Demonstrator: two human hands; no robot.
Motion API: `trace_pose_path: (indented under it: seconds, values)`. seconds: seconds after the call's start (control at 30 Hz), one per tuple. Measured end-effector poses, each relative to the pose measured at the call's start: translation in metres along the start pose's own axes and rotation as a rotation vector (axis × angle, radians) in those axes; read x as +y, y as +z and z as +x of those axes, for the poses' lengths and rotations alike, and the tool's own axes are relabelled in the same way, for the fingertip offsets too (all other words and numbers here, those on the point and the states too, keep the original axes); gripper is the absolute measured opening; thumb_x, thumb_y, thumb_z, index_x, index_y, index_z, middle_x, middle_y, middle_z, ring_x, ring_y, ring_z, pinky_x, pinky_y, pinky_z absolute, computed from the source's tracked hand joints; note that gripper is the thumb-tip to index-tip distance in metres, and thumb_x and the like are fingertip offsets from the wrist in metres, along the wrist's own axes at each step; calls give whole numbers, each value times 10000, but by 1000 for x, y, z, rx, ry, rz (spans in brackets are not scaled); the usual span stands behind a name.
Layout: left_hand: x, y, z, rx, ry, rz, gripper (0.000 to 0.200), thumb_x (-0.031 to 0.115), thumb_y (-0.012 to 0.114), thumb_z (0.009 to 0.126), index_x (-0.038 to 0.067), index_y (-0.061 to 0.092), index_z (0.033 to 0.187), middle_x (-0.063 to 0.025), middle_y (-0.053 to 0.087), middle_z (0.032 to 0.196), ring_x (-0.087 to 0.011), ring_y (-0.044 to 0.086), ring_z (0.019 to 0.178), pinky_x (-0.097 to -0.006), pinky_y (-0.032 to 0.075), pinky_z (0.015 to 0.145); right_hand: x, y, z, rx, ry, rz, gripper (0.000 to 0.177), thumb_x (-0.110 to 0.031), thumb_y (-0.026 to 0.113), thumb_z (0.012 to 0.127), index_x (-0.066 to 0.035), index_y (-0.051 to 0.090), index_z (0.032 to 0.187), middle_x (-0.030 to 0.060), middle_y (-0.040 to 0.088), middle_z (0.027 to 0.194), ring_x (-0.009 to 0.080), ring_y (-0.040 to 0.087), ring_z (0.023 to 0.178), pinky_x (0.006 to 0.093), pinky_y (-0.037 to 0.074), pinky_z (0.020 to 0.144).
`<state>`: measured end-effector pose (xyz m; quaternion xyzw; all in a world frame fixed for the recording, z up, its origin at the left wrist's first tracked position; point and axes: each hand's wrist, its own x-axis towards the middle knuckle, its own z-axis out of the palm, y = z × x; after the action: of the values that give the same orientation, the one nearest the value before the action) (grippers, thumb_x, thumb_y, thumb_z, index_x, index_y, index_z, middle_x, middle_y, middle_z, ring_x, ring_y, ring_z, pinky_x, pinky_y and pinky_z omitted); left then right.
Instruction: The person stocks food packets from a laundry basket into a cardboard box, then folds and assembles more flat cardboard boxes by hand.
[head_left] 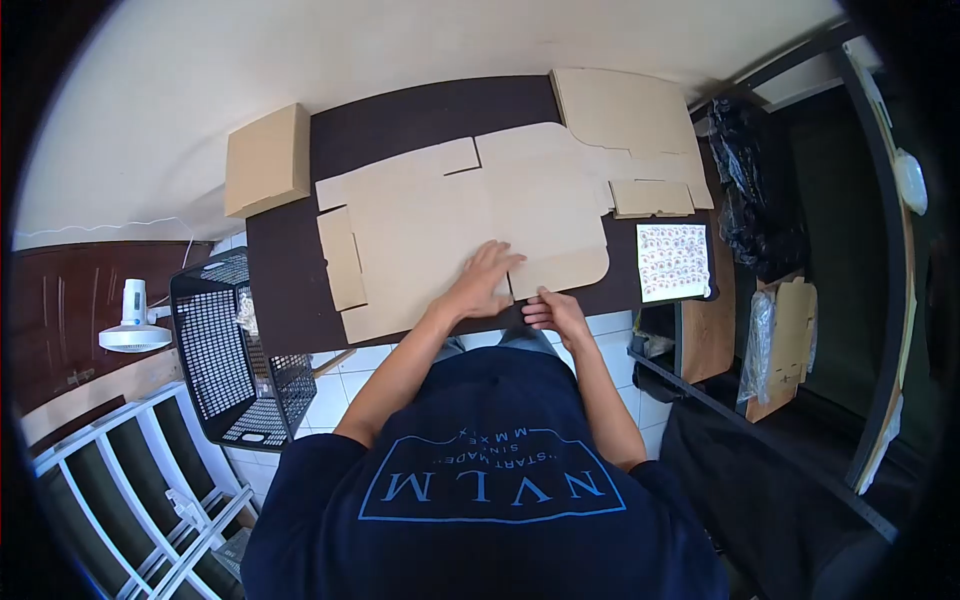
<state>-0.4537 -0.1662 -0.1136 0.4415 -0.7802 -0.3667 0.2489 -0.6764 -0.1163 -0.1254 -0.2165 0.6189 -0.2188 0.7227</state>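
Observation:
A large flat cardboard box blank (420,235) lies unfolded on the dark table, with slits and flaps along its edges. My left hand (484,282) rests on it near the front edge, fingers spread, beside a slit. Close by on the right, my right hand (561,314) is at the front edge of the blank's right flap, its fingers curled and the fingertips against the edge. How firmly they pinch the cardboard is hard to see.
The dark table (400,110) holds a closed cardboard box (268,160) at left, more flat cardboard (625,110) at back right, a small folded cardboard piece (650,198) and a printed sticker sheet (673,262). A black crate (212,350) stands left; a metal rack (880,200) is right.

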Motion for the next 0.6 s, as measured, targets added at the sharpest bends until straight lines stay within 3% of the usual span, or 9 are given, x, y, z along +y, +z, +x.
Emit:
trace_pose_path:
  seconds: [0.07, 0.1, 0.17, 0.27, 0.33, 0.4, 0.43, 0.53, 0.6]
  values:
    - [25, 10, -3, -154, -70, 170, 753, 229, 822, 691, 118, 505, 1364, -184, 403, 1452, -396, 286, 1405, -516, 227, 1148, -3, -22, 1, -8, 37, -113, 398, -331, 544, 1004, 43, 660, 1074, 146, 718, 988, 172, 702, 802, 272, 565, 655]
    - [27, 18, -2, -115, -98, 187, 742, 259, 827, 690, 148, 522, 1357, -166, 406, 1462, -374, 280, 1419, -549, 209, 1138, -3, -31, 1, -13, -86, -209, 360, -302, 553, 1001, 23, 664, 1109, 122, 721, 976, 160, 696, 786, 264, 558, 639]
    - [20, 32, -2, -55, -109, 213, 711, 251, 821, 698, 156, 538, 1343, -152, 437, 1440, -368, 293, 1416, -528, 223, 1133, -3, -48, 3, 4, -205, -349, 285, -155, 584, 968, -39, 657, 1217, 57, 723, 940, 127, 676, 751, 256, 548, 619]
    - [-2, 39, -2, 41, -93, 178, 575, 260, 800, 733, 151, 609, 1265, -119, 519, 1350, -344, 351, 1373, -498, 266, 1097, -26, -60, -9, -45, -362, -558, 295, -71, 584, 935, -48, 659, 1220, 59, 721, 926, 120, 671, 746, 271, 552, 629]
    - [-7, 32, 2, 78, -79, 117, 477, 279, 786, 761, 139, 664, 1199, -100, 569, 1281, -327, 395, 1333, -489, 296, 1065, -46, -56, -18, -8, -554, -635, 296, -64, 634, 867, -33, 673, 1159, 132, 715, 851, 194, 686, 694, 311, 542, 667]
    - [-5, 23, 10, 110, -258, 55, 296, 287, 766, 787, 86, 733, 1001, -77, 612, 1145, -287, 472, 1212, -450, 334, 1001, -61, -49, -15, -2, -708, -787, 252, -103, 655, 864, -37, 681, 1106, 155, 705, 844, 269, 695, 740, 373, 546, 696]
    - [-8, 27, 15, 202, -225, 80, 251, 309, 765, 793, 61, 727, 813, -63, 600, 1096, -272, 484, 1125, -430, 351, 937, -65, -43, -8, -13, -707, -789, 252, -103, 655, 864, -37, 681, 1106, 155, 705, 844, 269, 695, 740, 373, 546, 696]
    - [-15, 34, 28, 257, -308, 258, 346, 385, 777, 774, 62, 677, 847, -83, 563, 1072, -298, 470, 1083, -435, 351, 894, -73, -19, 17, -52, -832, -936, 214, -157, 670, 863, -28, 688, 1033, 161, 698, 843, 328, 693, 801, 440, 540, 735]
    - [-9, 36, 37, 332, -381, 358, 418, 439, 786, 748, 71, 640, 882, -91, 535, 1061, -302, 457, 1053, -437, 344, 870, -74, -1, 31, 46, -1012, -905, 186, -196, 661, 881, -23, 698, 938, 188, 698, 853, 381, 685, 833, 484, 536, 746]
